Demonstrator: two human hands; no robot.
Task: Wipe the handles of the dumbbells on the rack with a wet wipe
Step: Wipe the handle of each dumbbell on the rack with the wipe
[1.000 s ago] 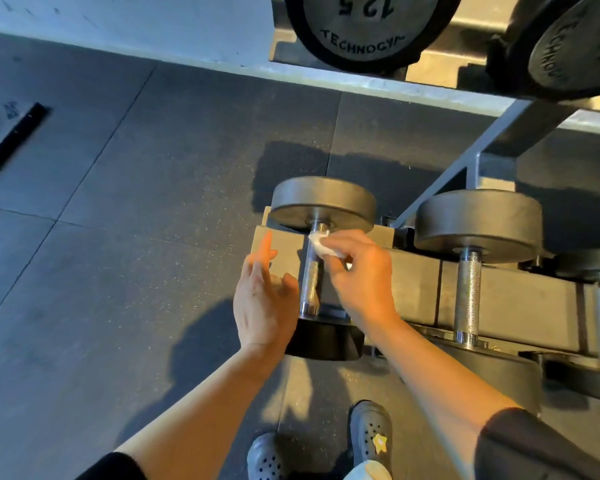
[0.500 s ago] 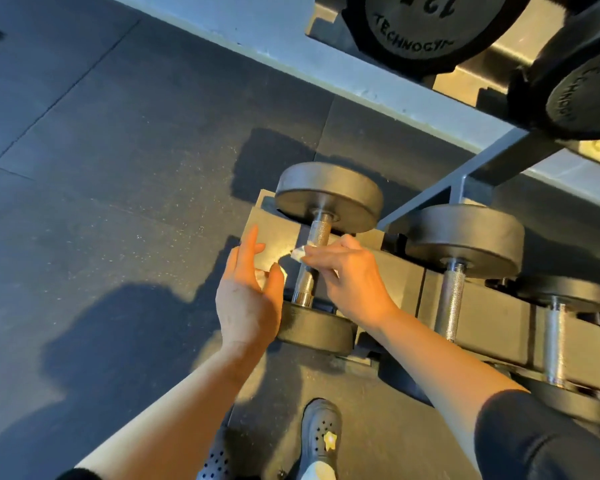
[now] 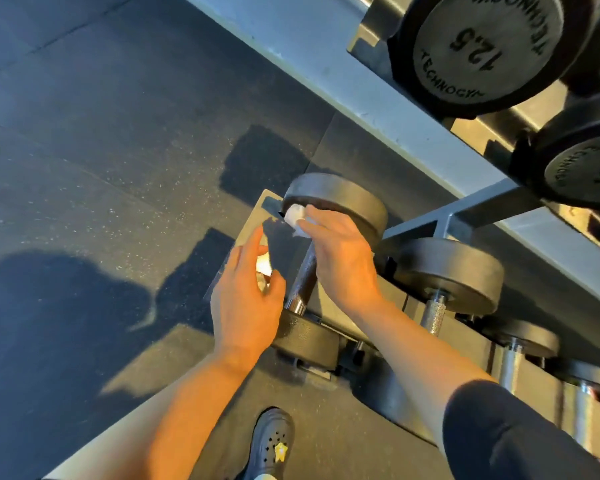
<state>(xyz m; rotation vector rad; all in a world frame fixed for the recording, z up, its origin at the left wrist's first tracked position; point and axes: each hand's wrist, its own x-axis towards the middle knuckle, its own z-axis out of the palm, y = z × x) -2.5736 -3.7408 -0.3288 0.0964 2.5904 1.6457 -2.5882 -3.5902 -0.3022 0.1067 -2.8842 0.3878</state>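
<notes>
black sleeve (image 3: 506,431), black clog (image 3: 272,441), star charm (image 3: 280,451)

You see a knurled, shiny metal handle (image 3: 303,273), matt black rubbery dumbbell heads (image 3: 340,202), a soft white wipe (image 3: 296,216) and a speckled rubber floor (image 3: 101,168).

You're in a gym's free-weights area: speckled black rubber floor tiles (image 3: 118,168) under a tiered dumbbell rack (image 3: 458,216); upper tier holds a Technogym 12.5 dumbbell (image 3: 478,50), lower tier knurled-handle dumbbells (image 3: 447,271).
</notes>
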